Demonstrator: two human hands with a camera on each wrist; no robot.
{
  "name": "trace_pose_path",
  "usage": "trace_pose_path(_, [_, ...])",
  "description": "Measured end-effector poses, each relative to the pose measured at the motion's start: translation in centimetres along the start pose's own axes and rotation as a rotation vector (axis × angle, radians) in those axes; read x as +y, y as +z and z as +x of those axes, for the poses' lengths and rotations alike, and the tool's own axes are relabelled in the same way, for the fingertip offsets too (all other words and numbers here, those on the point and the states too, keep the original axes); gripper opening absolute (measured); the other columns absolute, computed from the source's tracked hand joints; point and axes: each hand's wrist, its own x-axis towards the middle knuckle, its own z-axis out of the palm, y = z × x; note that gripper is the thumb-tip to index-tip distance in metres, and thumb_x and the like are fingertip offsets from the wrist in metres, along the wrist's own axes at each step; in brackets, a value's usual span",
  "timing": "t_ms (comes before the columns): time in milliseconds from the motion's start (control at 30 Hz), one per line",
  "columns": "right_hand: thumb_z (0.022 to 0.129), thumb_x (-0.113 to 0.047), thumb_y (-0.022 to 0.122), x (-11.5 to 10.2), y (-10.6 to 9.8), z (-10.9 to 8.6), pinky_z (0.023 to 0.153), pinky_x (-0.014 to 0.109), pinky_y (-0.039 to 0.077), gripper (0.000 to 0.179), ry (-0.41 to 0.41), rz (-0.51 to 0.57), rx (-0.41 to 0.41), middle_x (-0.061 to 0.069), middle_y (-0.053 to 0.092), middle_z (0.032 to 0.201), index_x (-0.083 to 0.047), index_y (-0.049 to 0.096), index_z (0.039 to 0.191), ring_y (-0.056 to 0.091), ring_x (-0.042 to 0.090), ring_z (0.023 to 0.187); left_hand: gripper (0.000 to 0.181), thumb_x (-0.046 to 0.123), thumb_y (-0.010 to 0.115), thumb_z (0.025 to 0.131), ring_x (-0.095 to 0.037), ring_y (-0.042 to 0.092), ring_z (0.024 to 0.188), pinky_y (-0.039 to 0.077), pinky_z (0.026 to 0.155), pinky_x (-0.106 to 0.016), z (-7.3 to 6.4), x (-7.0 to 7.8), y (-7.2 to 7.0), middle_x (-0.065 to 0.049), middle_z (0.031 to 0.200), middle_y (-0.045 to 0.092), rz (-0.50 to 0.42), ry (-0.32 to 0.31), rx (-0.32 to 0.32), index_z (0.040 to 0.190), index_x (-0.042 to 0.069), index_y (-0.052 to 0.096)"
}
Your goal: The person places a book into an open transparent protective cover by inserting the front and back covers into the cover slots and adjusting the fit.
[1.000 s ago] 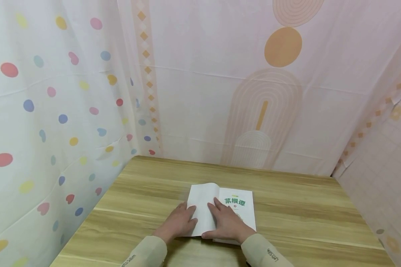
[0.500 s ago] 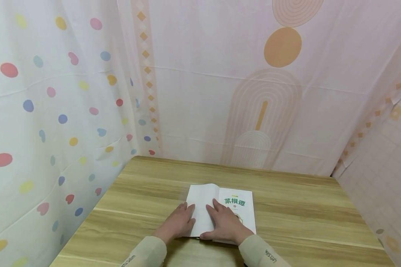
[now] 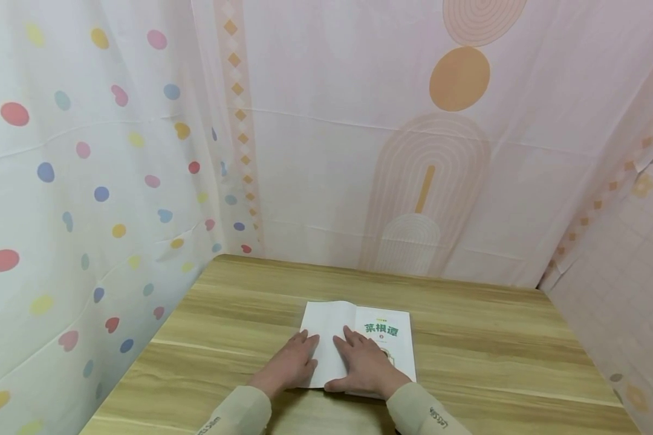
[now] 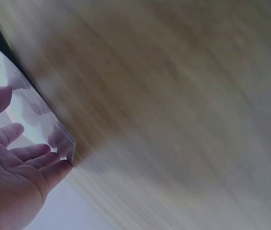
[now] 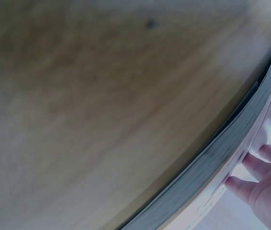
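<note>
An open book (image 3: 383, 319) lies on the table, its right page printed with green Chinese characters and a small drawing partly covered by my hand. The left page (image 3: 328, 317) is blank white and bulges up near the spine. My left hand (image 3: 292, 361) rests on that page's outer side with relaxed fingers. In the left wrist view, its fingertips touch a clear, shiny cover edge (image 4: 44, 115) with a dotted border. My right hand (image 3: 366, 365) presses near the spine, fingers spread, across the lower part of the book. The right wrist view shows the thick page block (image 5: 207, 153) beside the fingers.
The wood-grain table (image 3: 484, 338) extends around the book on every side. A dotted curtain (image 3: 103, 211) hangs at the left, and a pale patterned curtain (image 3: 315, 181) hangs behind the table's far edge. More patterned cloth (image 3: 626, 260) hangs on the right.
The left page has spread slightly leftward and its bulge by the spine has sunk a little. My right hand has slid slightly left; the left hand stays nearly in place.
</note>
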Motion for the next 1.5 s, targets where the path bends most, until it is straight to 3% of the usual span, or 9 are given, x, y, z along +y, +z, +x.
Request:
trace_pose_path(300, [0.073,-0.068,0.075,1.2,-0.4,-0.7,0.111,0.053,0.034,0.106,-0.024,0.143,-0.02,0.02,0.023,0.161,-0.009,0.039,0.153,0.034,0.037,0.142,0.05,0.017,0.063,0.093,-0.054,0.029,0.137,0.028,0.111,-0.061,0.0,-0.2,0.2,-0.044,0.143,0.033,-0.029,-0.036,0.025,0.133,-0.011,0.051])
trace_pose_path(500, [0.074,-0.067,0.075,1.4,-0.5,-0.8,0.111,0.053,0.033,0.101,-0.052,0.155,-0.027,0.014,0.026,0.161,-0.011,0.041,0.152,0.034,0.034,0.143,0.051,0.017,0.06,0.095,-0.052,0.03,0.138,0.027,0.112,-0.061,0.2,-0.4,0.3,-0.042,0.144,0.034,-0.048,-0.033,0.024,0.136,-0.01,0.049])
trace_pose_path(833, [0.074,-0.067,0.074,1.1,-0.9,-0.2,0.111,0.046,0.036,0.099,-0.073,0.082,-0.022,0.016,0.031,0.158,-0.01,0.045,0.149,0.038,0.033,0.141,0.052,0.018,0.058,0.097,-0.047,0.032,0.14,0.028,0.113,-0.057,0.4,-0.4,0.3,-0.037,0.147,0.035,-0.032,-0.04,-0.006,0.14,-0.01,0.047])
trace_pose_path(1033, [0.072,-0.069,0.073,0.1,-1.4,-0.1,0.109,0.049,0.038,0.097,-0.053,-0.026,-0.043,0.016,0.036,0.156,-0.012,0.049,0.147,0.041,0.033,0.138,0.053,0.02,0.057,0.098,-0.048,0.029,0.141,0.026,0.114,-0.057,0.4,-0.4,0.3,-0.036,0.149,0.033,-0.002,-0.038,-0.044,0.14,-0.01,0.046])
trace_pose_path(1200, [0.073,-0.072,0.07,-0.5,-1.3,0.2,0.107,0.053,0.039,0.096,-0.033,-0.099,-0.072,0.015,0.036,0.156,-0.014,0.049,0.147,0.041,0.034,0.137,0.05,0.02,0.056,0.098,-0.05,0.032,0.139,0.026,0.114,-0.057,0.3,-0.2,0.3,-0.035,0.147,0.038,0.085,0.018,-0.06,0.14,-0.006,0.049])
trace_pose_path(1333, [0.083,-0.066,0.066,-0.1,-0.9,0.0,0.111,0.053,0.034,0.087,-0.021,-0.022,-0.056,0.015,0.033,0.158,-0.013,0.046,0.149,0.038,0.034,0.14,0.047,0.02,0.057,0.098,-0.047,0.036,0.138,0.024,0.116,-0.054,0.3,0.0,0.4,-0.033,0.144,0.043,0.153,0.057,-0.054,0.139,-0.004,0.052])
trace_pose_path(1500, [0.094,-0.047,0.062,0.3,-0.4,-0.4,0.114,0.05,0.03,0.071,0.016,0.093,0.011,0.015,0.032,0.158,-0.006,0.044,0.149,0.034,0.033,0.142,0.046,0.017,0.058,0.097,-0.044,0.037,0.138,0.024,0.116,-0.053,0.2,0.3,0.2,-0.032,0.143,0.045,0.147,0.066,-0.043,0.137,-0.005,0.053])
